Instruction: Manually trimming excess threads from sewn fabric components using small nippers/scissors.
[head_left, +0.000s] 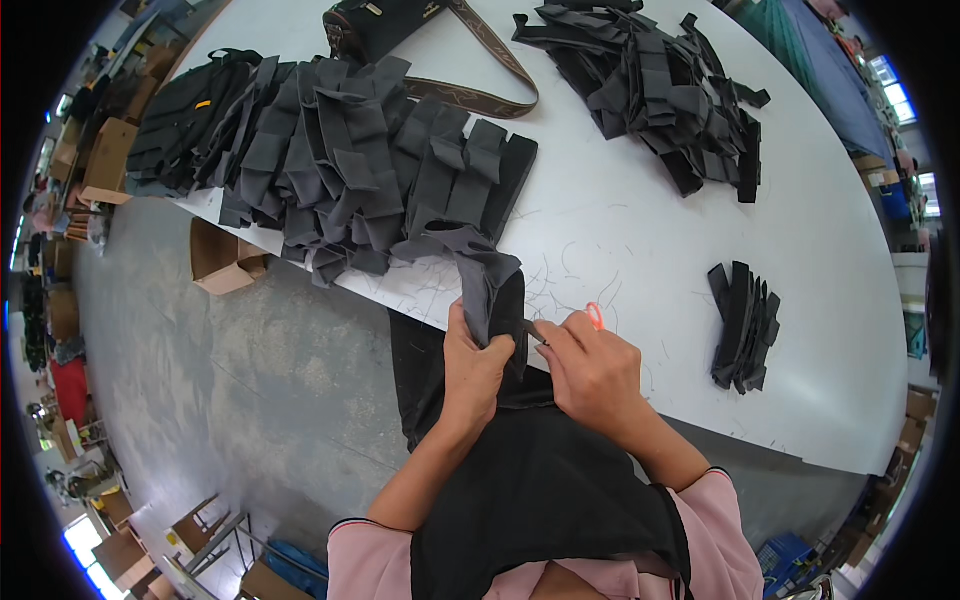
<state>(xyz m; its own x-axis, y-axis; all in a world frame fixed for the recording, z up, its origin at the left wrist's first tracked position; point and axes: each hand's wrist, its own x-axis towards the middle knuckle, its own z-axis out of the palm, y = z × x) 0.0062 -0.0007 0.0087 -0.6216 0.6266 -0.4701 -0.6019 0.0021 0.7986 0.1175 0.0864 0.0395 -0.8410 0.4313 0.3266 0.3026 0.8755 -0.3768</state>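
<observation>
One dark cloth (pixel 485 280) is hanging at the near edge of the table (pixel 640 260), where the left hand (pixel 475 368) is pinching it firmly. The right hand (pixel 600 368) is gripping scissors (pixel 596 316) just beside it. A big pile (pixel 340 170) is lying left, a loose heap (pixel 655 85) far right, a bundle (pixel 745 335) nearer.

Windows (pixel 899 106) glare white on either side, and I see bright, soft light over the desk (pixel 840 300). Straight edges bend toward the blackened rim.
</observation>
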